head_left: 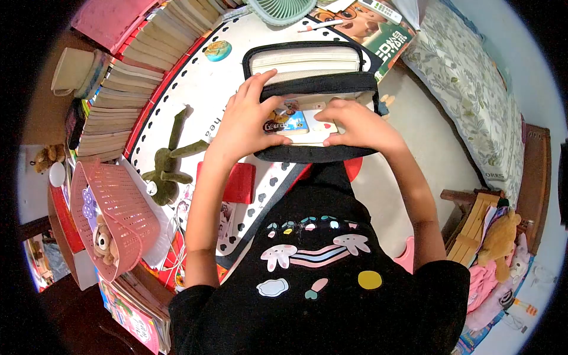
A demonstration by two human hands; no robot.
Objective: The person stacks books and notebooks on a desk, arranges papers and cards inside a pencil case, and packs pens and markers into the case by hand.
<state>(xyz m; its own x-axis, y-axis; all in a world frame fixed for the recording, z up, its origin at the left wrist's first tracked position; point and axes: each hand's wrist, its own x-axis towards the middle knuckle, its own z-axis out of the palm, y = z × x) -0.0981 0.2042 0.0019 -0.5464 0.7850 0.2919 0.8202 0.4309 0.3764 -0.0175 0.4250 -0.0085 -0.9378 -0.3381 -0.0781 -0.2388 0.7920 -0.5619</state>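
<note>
A black-edged zip case (316, 155) lies unzipped in front of me, its pale lining showing and its lid (305, 60) folded back. Inside rests a blue printed card pack (294, 122), beside a white card pack with a red heart (321, 126). My left hand (248, 118) reaches over the case's left side, thumb and forefinger around the left end of the blue pack, other fingers raised apart. From the right, my right hand (358, 124) closes thumb and fingers around the white pack's right end. The fingers partly hide both packs.
A green soft toy (165, 168) and a red booklet (241, 182) lie left of the case. Books (142, 56) line the table's back left. Behind the case stand a green basket (281, 9) and a book (378, 35). A pink basket (127, 207) stands at left.
</note>
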